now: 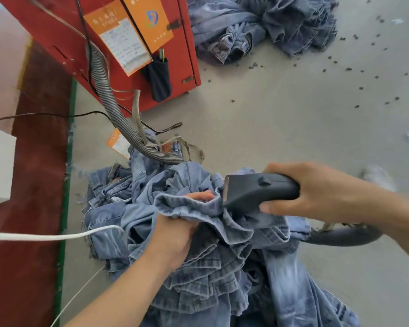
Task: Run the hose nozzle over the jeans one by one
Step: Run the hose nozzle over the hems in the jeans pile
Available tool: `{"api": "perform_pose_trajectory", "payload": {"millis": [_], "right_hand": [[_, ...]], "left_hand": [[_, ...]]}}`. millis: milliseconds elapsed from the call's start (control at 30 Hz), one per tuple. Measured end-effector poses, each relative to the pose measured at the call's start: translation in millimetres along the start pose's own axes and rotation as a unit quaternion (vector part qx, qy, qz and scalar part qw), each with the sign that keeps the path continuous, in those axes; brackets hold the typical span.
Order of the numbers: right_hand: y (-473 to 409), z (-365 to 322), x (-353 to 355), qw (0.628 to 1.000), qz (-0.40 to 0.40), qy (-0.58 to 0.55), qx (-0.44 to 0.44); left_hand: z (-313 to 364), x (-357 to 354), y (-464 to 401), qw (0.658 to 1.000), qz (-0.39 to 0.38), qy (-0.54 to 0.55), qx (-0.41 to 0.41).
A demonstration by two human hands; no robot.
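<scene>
A heap of light blue jeans [217,267] lies on the floor in front of me. My left hand [175,237] grips a bunched fold of one pair [187,204], fingers tucked under the cloth with fingertips showing past the hem. My right hand [316,192] holds the dark grey hose nozzle [253,190] by its handle, its flat mouth pressed against the edge of that fold. The ribbed grey hose [109,100] runs from the red machine down over the heap; a further stretch of hose [345,237] curves under my right forearm.
A red machine cabinet [151,55] with orange tags stands at the top left. A second pile of jeans [257,27] lies at the top. Dark lint bits [364,74] dot the grey floor on the right. A white cord [45,237] crosses from the left.
</scene>
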State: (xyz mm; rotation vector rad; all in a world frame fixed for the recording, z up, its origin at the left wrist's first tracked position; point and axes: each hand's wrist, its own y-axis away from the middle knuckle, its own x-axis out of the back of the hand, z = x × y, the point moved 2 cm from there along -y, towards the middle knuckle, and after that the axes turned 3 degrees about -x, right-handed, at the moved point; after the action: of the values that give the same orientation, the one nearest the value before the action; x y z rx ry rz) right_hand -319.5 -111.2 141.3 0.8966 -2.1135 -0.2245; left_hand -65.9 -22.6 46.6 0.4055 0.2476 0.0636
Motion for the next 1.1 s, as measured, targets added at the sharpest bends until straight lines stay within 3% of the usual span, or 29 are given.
{"api": "perform_pose_trajectory", "payload": {"millis": [100,233,333,433,500,567,667,833,933,1100], "right_hand": [[-24,-9,-23,0.996,0.085,-0.008,-0.007],[-20,4,4,0.967,0.233,-0.096,-0.039],[3,12,22,0.981,0.156,-0.112,-0.028],[-2,-3,-5,0.999,0.035,-0.005,-0.012],[-22,-15,-28,0.998,0.054,0.009,0.003],[-39,-16,-27,0.988,0.148,-0.030,-0.019],[-34,2,8,0.970,0.228,-0.064,-0.048],[7,27,9,0.992,0.107,-0.072,-0.013],[9,24,-5,0.994,0.096,-0.043,-0.004],[8,4,-14,0.999,0.034,-0.007,0.026]], "left_hand": [[-7,3,0,0.997,0.019,0.072,0.034],[-4,5,-1,0.993,0.031,0.106,0.032],[-5,5,-6,0.991,0.055,0.119,0.037],[-7,-1,-9,0.997,-0.005,0.071,0.038],[-7,0,-7,0.998,0.015,0.038,0.040],[-3,4,-6,0.998,0.039,0.041,0.028],[1,14,-13,0.985,0.086,0.143,0.052],[-1,20,-17,0.970,0.074,0.217,0.083],[2,20,-15,0.974,0.047,0.208,0.074],[5,12,-8,0.993,0.065,0.096,0.036]]}}
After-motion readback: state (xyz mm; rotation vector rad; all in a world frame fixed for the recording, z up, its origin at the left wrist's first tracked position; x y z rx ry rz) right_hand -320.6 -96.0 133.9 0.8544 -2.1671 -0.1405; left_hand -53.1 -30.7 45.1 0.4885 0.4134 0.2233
